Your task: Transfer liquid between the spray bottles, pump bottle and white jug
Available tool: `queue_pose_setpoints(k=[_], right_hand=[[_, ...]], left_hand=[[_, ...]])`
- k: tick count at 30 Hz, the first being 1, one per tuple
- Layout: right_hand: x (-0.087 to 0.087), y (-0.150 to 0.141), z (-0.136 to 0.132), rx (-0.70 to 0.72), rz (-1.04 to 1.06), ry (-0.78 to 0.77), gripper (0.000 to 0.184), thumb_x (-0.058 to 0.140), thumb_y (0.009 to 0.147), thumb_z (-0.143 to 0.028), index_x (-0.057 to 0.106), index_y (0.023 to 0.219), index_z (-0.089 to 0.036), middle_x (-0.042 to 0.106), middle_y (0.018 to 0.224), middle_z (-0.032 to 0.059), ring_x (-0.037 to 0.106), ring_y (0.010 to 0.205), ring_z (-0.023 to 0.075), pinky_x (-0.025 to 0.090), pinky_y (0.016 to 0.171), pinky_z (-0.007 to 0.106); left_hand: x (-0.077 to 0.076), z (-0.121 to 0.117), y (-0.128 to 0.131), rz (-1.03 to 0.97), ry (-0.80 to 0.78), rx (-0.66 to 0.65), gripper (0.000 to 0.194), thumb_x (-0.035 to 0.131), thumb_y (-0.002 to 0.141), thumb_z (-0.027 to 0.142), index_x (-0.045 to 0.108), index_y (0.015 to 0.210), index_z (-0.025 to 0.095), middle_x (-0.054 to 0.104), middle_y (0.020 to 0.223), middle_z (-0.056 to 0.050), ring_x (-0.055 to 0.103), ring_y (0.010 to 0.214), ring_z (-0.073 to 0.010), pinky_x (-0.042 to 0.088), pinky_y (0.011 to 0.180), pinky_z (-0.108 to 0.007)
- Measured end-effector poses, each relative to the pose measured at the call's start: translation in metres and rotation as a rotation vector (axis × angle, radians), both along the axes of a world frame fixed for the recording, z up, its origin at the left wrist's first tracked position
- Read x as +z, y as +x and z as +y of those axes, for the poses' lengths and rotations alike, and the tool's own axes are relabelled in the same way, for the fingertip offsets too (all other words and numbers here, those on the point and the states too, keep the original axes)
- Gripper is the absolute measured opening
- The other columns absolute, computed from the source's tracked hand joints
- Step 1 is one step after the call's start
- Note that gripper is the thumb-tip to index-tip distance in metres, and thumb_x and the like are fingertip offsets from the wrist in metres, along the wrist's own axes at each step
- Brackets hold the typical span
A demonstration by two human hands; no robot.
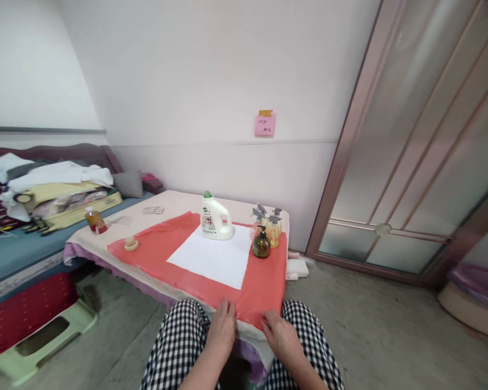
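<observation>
A red plastic sheet [264, 292] lies over the table, with small creases near its front edge. My left hand [223, 327] has its fingers closed on that edge. A short way to the right, my right hand [282, 335] pinches the sheet near its front corner. On the sheet rests a white cloth or paper square [215, 262] with a jagged border. A white detergent jug [215, 222] with a green cap stands upright on the square's far part. To its right are a dark pump bottle [262, 245] and several spray bottles [274, 230] in a cluster.
A round beige lid-like piece [131, 244] and an amber bottle [95, 221] are on the table's left. A bed [0, 265] holds piled clothes. There is a stool [40, 346] at lower left, a bin [472, 300] at right, and a glass door [390, 162].
</observation>
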State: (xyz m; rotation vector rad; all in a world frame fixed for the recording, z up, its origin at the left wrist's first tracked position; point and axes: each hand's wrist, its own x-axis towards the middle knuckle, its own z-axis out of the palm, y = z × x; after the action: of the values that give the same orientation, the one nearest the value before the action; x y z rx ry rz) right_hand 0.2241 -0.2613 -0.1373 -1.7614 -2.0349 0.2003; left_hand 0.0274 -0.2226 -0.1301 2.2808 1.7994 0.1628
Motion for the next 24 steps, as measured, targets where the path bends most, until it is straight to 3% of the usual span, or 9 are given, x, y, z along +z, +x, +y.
queue_pose_setpoints(k=[16,24], right_hand=[[0.005,0.003,-0.019,0.043,-0.13,0.026,0.021,0.042,0.087,-0.014,0.058,0.098,-0.023,0.064,0.094,0.0027,0.068,0.073,0.0159,0.043,0.058,0.023],[-0.005,0.004,-0.024,0.089,-0.154,0.105,0.027,0.046,0.08,-0.009,0.055,0.101,-0.023,0.063,0.097,0.0028,0.068,0.071,0.0162,0.045,0.056,0.023]], left_hand=[[0.018,0.0,0.003,-0.006,-0.061,-0.005,0.047,0.027,0.091,0.009,0.053,0.129,0.014,0.05,0.137,-0.014,0.047,0.126,-0.022,0.032,0.104,-0.031],[0.015,0.001,0.004,0.018,-0.066,-0.002,0.048,0.027,0.092,0.008,0.051,0.134,0.013,0.047,0.142,-0.015,0.046,0.128,-0.0214,0.03,0.106,-0.03]])
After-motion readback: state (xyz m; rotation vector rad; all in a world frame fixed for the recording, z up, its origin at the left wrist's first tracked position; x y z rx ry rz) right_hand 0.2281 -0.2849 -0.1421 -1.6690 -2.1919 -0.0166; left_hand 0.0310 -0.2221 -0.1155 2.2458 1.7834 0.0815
